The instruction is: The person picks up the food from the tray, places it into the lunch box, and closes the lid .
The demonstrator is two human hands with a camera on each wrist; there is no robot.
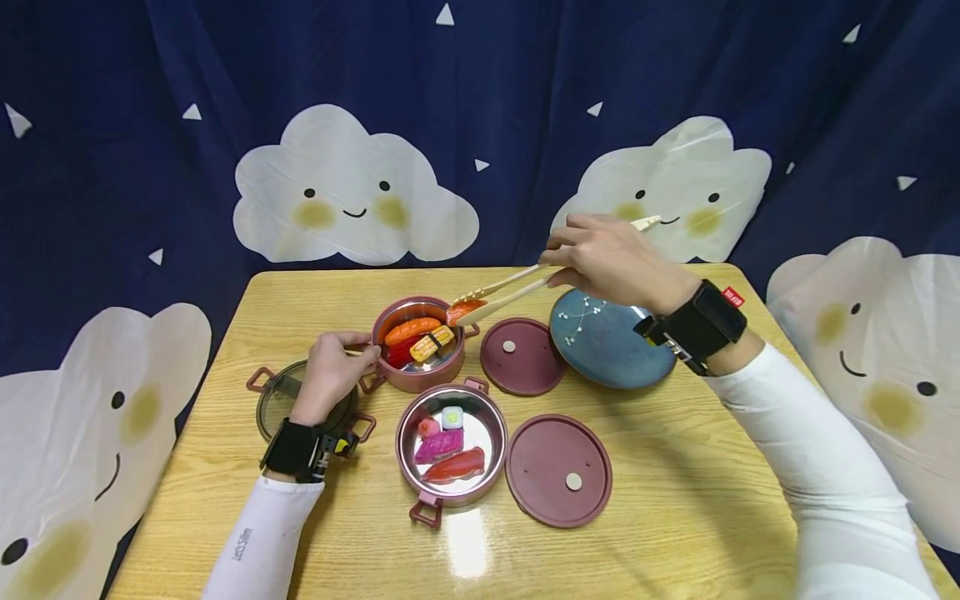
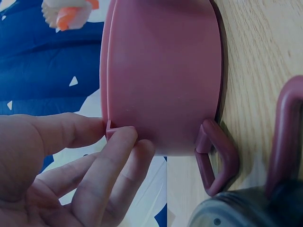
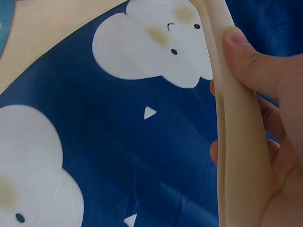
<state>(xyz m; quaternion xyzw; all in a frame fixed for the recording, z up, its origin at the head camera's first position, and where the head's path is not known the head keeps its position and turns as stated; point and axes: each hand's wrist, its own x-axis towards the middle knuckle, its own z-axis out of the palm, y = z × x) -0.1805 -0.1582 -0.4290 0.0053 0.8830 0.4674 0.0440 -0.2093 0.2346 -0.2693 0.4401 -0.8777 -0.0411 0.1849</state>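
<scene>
My left hand [image 1: 333, 367] pinches the left rim of the far pink pot [image 1: 424, 382]; in the left wrist view its fingers [image 2: 111, 172] lie against the pot's outer wall. Inside are an orange toy piece [image 1: 412, 331], a red piece [image 1: 401, 352] and a yellow toy egg sushi [image 1: 432, 342] with a dark band. From the right, my right hand [image 1: 600, 257] grips cream tongs [image 1: 517, 293], thumb along one arm in the right wrist view. Their tips hold an orange-red toy food piece [image 1: 462, 312] over the pot's right rim.
A nearer pot [image 1: 448, 502] holds several toy pieces, including a magenta one [image 1: 439, 447]. Two maroon lids [image 1: 525, 367] [image 1: 551, 450] lie to the right. A blue plate [image 1: 622, 350] stands beneath the right arm. Under the left wrist is a glass lid [image 1: 281, 400] with maroon handles.
</scene>
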